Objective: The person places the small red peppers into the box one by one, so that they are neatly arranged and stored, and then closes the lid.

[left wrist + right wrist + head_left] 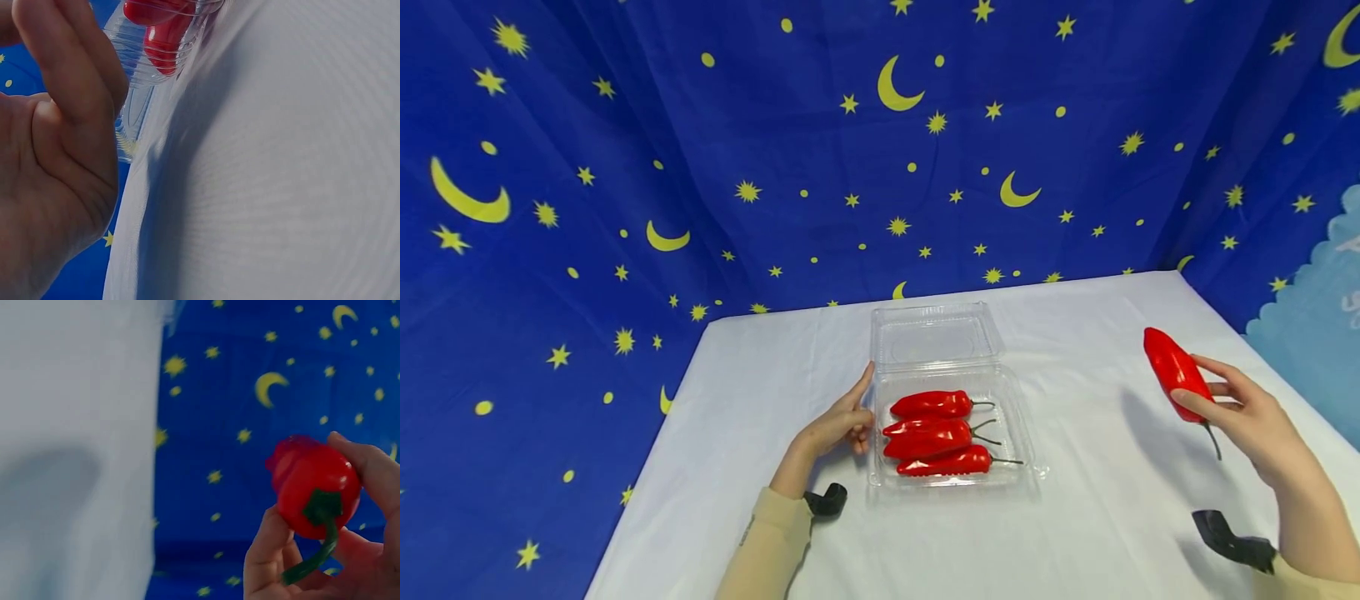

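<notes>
Under the left fingers (862, 383) and the right fingers (1225, 371) there is a bench (955, 542), covered by a white cloth (1090, 333) with some soft creases. Farther away than the fingers, a blue curtain (820, 150) hangs behind the bench, and it is also to the left of the left fingers and to the right of the right ones. It carries yellow moons (889, 93), stars (936, 122) and dots (939, 61). Also right of the right fingers is a pale blue patch (1300, 333) with a wavy border and white marks (1351, 302), partly cut off.
</notes>
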A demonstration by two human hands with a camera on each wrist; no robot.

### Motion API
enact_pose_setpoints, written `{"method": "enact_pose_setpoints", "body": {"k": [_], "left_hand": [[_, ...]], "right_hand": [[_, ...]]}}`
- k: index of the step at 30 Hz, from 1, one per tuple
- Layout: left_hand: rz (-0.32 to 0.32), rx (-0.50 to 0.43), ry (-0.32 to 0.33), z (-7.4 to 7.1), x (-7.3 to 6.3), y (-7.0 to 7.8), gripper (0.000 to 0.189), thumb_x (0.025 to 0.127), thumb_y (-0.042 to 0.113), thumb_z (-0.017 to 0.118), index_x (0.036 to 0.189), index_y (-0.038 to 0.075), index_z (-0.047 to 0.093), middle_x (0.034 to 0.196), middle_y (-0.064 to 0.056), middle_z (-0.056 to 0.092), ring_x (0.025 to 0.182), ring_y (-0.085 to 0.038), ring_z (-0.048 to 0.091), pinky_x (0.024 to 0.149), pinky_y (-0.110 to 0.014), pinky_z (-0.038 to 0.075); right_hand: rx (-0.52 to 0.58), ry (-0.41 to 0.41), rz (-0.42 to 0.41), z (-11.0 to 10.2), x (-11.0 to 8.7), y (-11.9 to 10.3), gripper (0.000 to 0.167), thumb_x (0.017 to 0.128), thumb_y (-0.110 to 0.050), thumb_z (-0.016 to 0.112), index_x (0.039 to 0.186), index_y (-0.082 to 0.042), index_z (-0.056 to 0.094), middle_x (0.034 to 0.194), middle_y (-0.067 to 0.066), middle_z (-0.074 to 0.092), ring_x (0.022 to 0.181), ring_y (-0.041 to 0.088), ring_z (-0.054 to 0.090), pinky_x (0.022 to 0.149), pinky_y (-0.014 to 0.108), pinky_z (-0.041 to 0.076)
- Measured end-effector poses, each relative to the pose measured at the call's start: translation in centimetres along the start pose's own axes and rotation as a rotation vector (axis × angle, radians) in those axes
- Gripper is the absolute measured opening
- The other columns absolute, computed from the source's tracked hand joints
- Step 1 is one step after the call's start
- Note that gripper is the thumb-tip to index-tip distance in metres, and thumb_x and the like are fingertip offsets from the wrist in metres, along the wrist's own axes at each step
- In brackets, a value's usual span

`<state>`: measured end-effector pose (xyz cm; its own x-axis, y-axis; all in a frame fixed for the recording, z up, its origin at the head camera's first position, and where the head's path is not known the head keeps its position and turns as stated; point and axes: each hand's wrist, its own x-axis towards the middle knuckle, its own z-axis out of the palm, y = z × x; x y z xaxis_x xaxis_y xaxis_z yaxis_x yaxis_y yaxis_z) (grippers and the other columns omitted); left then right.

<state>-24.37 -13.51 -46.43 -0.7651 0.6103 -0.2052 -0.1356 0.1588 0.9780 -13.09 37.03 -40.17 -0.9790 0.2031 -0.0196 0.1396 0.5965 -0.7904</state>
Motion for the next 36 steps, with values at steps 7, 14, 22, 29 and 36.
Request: {"method": "enact_pose_setpoints", "body": {"k": [7, 14, 22, 29, 36], "left_hand": [[0.008, -0.008, -0.006, -0.1, 0.0, -0.1, 0.091, 0.081, 0.006, 0.047, 0.152, 0.034, -0.004, 0.057, -0.004, 0.04, 0.043, -0.016, 0.053, 0.045, -0.03, 0.053], [0.008, -0.005, -0.012, 0.1, 0.1, -0.3, 0.09, 0.083, 0.006, 0.047, 0.151, 0.036, -0.003, 0.058, -0.004, 0.04, 0.044, -0.017, 0.053, 0.046, -0.031, 0.054], [0.02, 0.001, -0.008, -0.2, -0.1, -0.1, 0.09, 0.084, 0.005, 0.047, 0.151, 0.035, -0.004, 0.058, -0.003, 0.039, 0.044, -0.016, 0.054, 0.046, -0.031, 0.054], [0.005, -0.005, -0.007, -0.1, -0.2, 0.3, 0.091, 0.082, 0.007, 0.048, 0.152, 0.033, -0.005, 0.058, -0.003, 0.039, 0.044, -0.016, 0.053, 0.045, -0.029, 0.053], [-0.004, -0.001, -0.013, -0.1, -0.2, 0.1, 0.092, 0.081, 0.008, 0.048, 0.151, 0.034, -0.005, 0.057, -0.003, 0.039, 0.044, -0.016, 0.053, 0.046, -0.03, 0.053]], "right_hand": [[0.163, -0.007, -0.196, -0.2, 1.0, -3.9, 0.062, 0.091, -0.016, 0.062, 0.147, -0.024, 0.035, 0.103, -0.011, 0.049, 0.078, -0.001, 0.057, 0.064, 0.015, 0.05], [0.211, -0.008, -0.318, 0.6, 1.5, -8.2, 0.061, 0.09, -0.006, 0.061, 0.145, -0.022, 0.039, 0.105, -0.005, 0.051, 0.083, 0.004, 0.057, 0.066, 0.015, 0.051], [0.241, -0.109, -0.369, 2.2, 3.5, -11.9, 0.06, 0.091, -0.007, 0.06, 0.145, -0.018, 0.037, 0.11, 0.0, 0.051, 0.091, 0.009, 0.058, 0.071, 0.02, 0.053], [0.252, -0.261, -0.434, 4.5, 4.9, -14.3, 0.06, 0.09, -0.01, 0.062, 0.144, -0.017, 0.039, 0.117, 0.012, 0.047, 0.096, 0.022, 0.054, 0.072, 0.028, 0.055], [0.206, -0.438, -0.439, 7.2, 5.8, -15.4, 0.064, 0.086, -0.016, 0.068, 0.143, -0.013, 0.04, 0.119, 0.017, 0.048, 0.098, 0.033, 0.048, 0.071, 0.035, 0.055]]}}
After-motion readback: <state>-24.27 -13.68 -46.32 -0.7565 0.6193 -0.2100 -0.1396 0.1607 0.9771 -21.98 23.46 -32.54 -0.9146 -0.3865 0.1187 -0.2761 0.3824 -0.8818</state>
